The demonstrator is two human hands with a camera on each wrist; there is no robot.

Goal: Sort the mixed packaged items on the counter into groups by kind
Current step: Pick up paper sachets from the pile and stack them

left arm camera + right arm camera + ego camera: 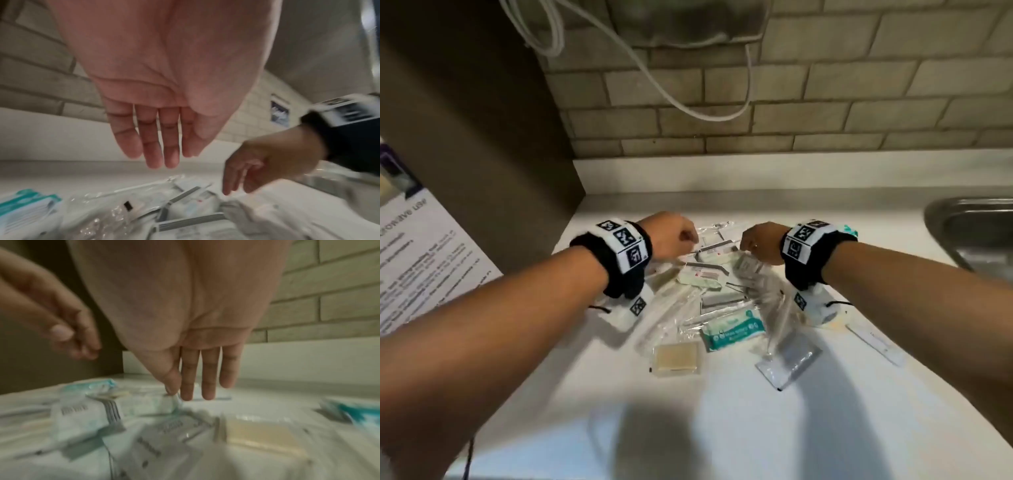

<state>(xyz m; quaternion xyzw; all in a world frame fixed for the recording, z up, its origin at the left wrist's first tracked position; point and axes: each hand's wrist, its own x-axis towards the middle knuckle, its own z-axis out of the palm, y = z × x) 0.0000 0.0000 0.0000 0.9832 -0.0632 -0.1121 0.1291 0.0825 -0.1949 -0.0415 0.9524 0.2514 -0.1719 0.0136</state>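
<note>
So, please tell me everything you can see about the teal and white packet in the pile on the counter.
The teal and white packet is a soft, flat plastic pack, teal with white panels and print too blurred to read. It lies flat and tilted at the near edge of the pile on the white counter. Clear wrappers overlap its far side. Neither hand touches it; the square tan packet lies just beside it.

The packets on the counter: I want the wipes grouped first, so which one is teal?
The teal-and-white packet near the pile's middle, beside the tan square pouch; the others there are clear, white or grey.
</note>
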